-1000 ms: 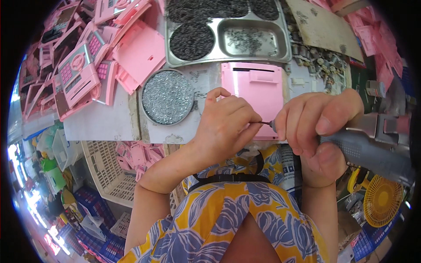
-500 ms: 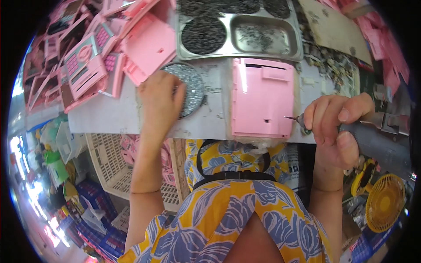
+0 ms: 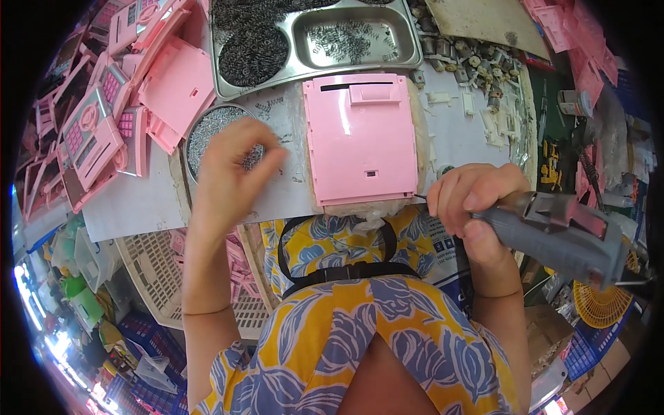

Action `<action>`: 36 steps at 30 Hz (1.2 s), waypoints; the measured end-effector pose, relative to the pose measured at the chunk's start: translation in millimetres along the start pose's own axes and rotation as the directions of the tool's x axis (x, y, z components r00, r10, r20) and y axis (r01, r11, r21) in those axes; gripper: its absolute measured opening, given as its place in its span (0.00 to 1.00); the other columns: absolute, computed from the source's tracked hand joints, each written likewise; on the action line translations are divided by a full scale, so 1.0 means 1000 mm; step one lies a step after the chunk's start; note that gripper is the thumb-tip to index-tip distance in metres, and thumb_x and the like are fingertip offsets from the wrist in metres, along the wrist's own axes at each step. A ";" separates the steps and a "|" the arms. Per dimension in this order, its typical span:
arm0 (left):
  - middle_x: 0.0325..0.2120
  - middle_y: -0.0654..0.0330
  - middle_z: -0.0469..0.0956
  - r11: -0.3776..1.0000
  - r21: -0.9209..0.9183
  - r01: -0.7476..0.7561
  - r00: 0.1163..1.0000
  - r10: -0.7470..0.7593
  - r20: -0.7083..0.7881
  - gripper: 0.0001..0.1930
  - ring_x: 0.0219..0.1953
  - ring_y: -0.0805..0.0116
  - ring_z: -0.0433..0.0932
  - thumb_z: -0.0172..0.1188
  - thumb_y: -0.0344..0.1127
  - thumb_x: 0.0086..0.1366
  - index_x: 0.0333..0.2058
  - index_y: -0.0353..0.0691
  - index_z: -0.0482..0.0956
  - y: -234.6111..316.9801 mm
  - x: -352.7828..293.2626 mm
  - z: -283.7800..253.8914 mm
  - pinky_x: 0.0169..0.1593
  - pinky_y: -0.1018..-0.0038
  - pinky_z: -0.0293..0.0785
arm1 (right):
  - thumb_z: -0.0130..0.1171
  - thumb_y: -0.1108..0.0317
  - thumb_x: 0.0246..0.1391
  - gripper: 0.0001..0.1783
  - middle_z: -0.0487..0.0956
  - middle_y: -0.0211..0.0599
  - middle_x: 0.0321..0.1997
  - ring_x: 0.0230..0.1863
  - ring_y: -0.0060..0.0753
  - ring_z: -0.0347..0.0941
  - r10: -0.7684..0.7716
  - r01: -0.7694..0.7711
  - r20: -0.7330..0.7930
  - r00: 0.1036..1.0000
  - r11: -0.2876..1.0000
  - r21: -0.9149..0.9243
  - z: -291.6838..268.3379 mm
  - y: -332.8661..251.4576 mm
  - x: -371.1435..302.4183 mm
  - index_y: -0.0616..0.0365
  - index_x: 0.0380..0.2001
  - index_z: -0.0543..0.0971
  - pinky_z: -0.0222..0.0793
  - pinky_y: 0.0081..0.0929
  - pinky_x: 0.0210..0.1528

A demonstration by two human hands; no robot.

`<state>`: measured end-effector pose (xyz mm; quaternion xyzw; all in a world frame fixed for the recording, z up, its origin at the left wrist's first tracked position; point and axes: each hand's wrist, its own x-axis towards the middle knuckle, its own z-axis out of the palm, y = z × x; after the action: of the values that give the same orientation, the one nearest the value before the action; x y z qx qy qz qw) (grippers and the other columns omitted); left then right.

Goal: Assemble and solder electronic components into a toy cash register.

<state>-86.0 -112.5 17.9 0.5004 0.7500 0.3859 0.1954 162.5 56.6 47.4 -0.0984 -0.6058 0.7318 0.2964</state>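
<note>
A pink plastic housing panel [image 3: 361, 142] lies on a clear-wrapped pad in front of me, with a slot near its far edge and a small square hole near its near edge. My right hand [image 3: 474, 204] grips a grey electric screwdriver [image 3: 557, 235]. Its bit points left, at the panel's near right corner; whether it touches cannot be made out. My left hand [image 3: 235, 166] is held over a round dish of small silvery screws [image 3: 202, 142]. Thumb and forefinger come together in a pinch, slightly blurred, and anything between them is too small to see.
A steel compartment tray [image 3: 294, 76] of dark springs stands beyond the panel. Pink housings [image 3: 90, 135] pile up at the left. Small metal parts [image 3: 477, 62] and white plastic pieces [image 3: 501, 128] lie at the right. A cream basket [image 3: 155, 277] sits below the table edge, near a yellow fan [image 3: 602, 304].
My right hand has brought the screwdriver bit from above the panel's right side to its near right corner. The left hand has lifted and turned over the screw dish. The whole view has shifted.
</note>
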 end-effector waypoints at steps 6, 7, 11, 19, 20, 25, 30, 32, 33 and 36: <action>0.28 0.65 0.75 0.941 0.083 -0.329 0.941 0.320 0.107 0.09 0.33 0.63 0.74 0.70 0.31 0.52 0.31 0.44 0.78 0.037 0.001 0.044 0.44 0.65 0.64 | 0.61 0.81 0.44 0.10 0.76 0.38 0.24 0.25 0.32 0.75 -0.120 0.120 0.241 0.963 0.993 0.017 -0.009 0.009 0.006 0.59 0.31 0.74 0.77 0.33 0.32; 0.29 0.65 0.76 0.922 0.081 -0.378 0.924 0.370 0.098 0.10 0.32 0.64 0.74 0.71 0.31 0.52 0.32 0.45 0.79 0.037 0.000 0.055 0.44 0.65 0.63 | 0.61 0.82 0.43 0.10 0.76 0.37 0.23 0.24 0.32 0.75 -0.133 0.135 0.217 0.967 0.991 0.006 -0.007 0.012 0.005 0.60 0.31 0.74 0.77 0.32 0.32; 0.31 0.67 0.79 0.862 0.072 -0.502 0.864 0.496 0.083 0.12 0.32 0.68 0.75 0.72 0.31 0.52 0.36 0.45 0.80 0.044 0.000 0.079 0.43 0.66 0.62 | 0.64 0.76 0.46 0.11 0.74 0.30 0.19 0.18 0.29 0.72 -0.095 0.106 0.201 0.975 0.993 -0.043 -0.013 0.005 0.009 0.57 0.34 0.74 0.75 0.30 0.27; 0.31 0.65 0.81 0.838 -0.048 -0.544 0.839 0.542 -0.044 0.14 0.28 0.68 0.75 0.72 0.29 0.51 0.37 0.42 0.81 0.045 0.001 0.102 0.39 0.66 0.61 | 0.67 0.61 0.56 0.15 0.73 0.20 0.17 0.15 0.18 0.70 -0.243 0.208 0.176 0.954 0.958 0.197 -0.006 -0.027 0.031 0.48 0.38 0.71 0.73 0.21 0.23; 0.31 0.65 0.81 0.833 -0.062 -0.549 0.835 0.547 -0.053 0.14 0.28 0.68 0.75 0.72 0.29 0.51 0.37 0.42 0.81 0.045 0.003 0.103 0.39 0.66 0.61 | 0.67 0.61 0.56 0.15 0.73 0.20 0.17 0.15 0.18 0.70 -0.238 0.208 0.165 0.957 0.961 0.182 -0.005 -0.026 0.030 0.48 0.37 0.70 0.73 0.21 0.23; 0.32 0.63 0.81 0.815 -0.060 -0.577 0.817 0.574 -0.065 0.14 0.28 0.68 0.75 0.72 0.28 0.51 0.37 0.41 0.81 0.047 0.004 0.103 0.40 0.67 0.62 | 0.67 0.61 0.56 0.15 0.73 0.20 0.17 0.15 0.18 0.70 -0.209 0.186 0.143 0.967 0.970 0.157 -0.002 -0.028 0.027 0.48 0.37 0.70 0.73 0.21 0.23; 0.29 0.62 0.80 0.846 -0.013 -0.533 0.836 0.524 -0.164 0.09 0.27 0.67 0.75 0.70 0.27 0.54 0.34 0.40 0.80 0.043 0.010 0.096 0.38 0.68 0.64 | 0.66 0.63 0.57 0.14 0.72 0.23 0.17 0.16 0.21 0.68 -0.239 0.218 0.165 0.957 0.966 0.139 -0.013 -0.019 0.039 0.50 0.38 0.70 0.70 0.25 0.24; 0.26 0.61 0.79 0.912 -0.070 -0.404 0.907 0.390 -0.156 0.07 0.27 0.65 0.75 0.69 0.27 0.55 0.32 0.39 0.80 0.038 0.018 0.091 0.36 0.68 0.65 | 0.64 0.64 0.58 0.14 0.70 0.25 0.17 0.17 0.23 0.65 -0.233 0.229 0.058 0.971 0.971 0.068 -0.012 -0.009 0.047 0.51 0.40 0.69 0.68 0.27 0.25; 0.25 0.61 0.78 0.937 -0.098 -0.336 0.936 0.321 -0.148 0.07 0.26 0.63 0.74 0.69 0.26 0.56 0.31 0.39 0.79 0.035 0.021 0.090 0.34 0.68 0.65 | 0.64 0.65 0.58 0.14 0.69 0.26 0.17 0.17 0.24 0.64 -0.228 0.226 0.031 0.973 0.972 0.058 -0.013 -0.001 0.050 0.51 0.41 0.68 0.67 0.29 0.26; 0.20 0.60 0.73 0.942 -0.076 -0.326 0.941 0.315 -0.126 0.08 0.23 0.59 0.71 0.69 0.27 0.56 0.25 0.39 0.76 0.032 0.023 0.094 0.30 0.66 0.64 | 0.61 0.67 0.60 0.14 0.66 0.29 0.18 0.19 0.25 0.60 -0.212 0.206 0.057 0.976 0.973 0.101 -0.021 0.025 0.060 0.53 0.41 0.66 0.64 0.31 0.27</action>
<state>-12.4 -49.5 -13.8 0.5835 0.6488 0.4756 0.1112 116.7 104.7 31.5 0.0049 -0.5870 0.7274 0.3554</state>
